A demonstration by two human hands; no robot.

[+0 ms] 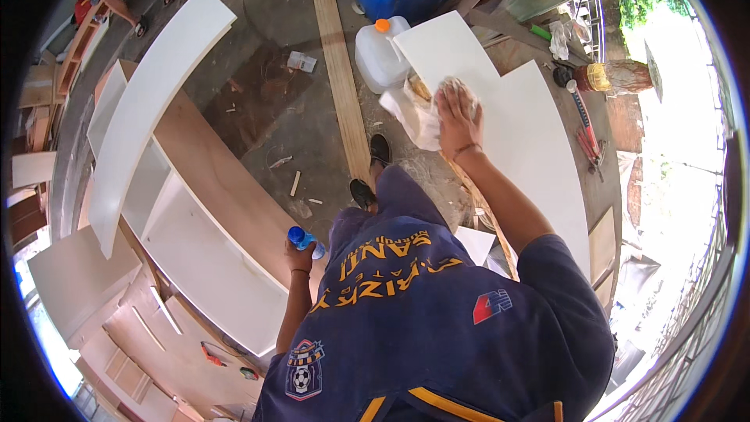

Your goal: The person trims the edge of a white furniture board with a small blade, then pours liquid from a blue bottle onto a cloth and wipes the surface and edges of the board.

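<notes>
Now my right hand (457, 113) presses a white rag (418, 113) flat on the white panel (531, 148); left hand (299, 254) grips a blue-capped bottle (301, 238). Even pressure, overlapping strokes work best.

The person wears a navy short-sleeved shirt (437, 312) with yellow lettering, a football crest, and black shoes (371, 172).

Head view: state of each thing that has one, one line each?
Right hand: pressing a white cloth flat on the white panel.
Left hand: closed around a blue bottle.
White jug: upright, orange cap on.
Shelf unit: lying on its back, compartments empty.
</notes>
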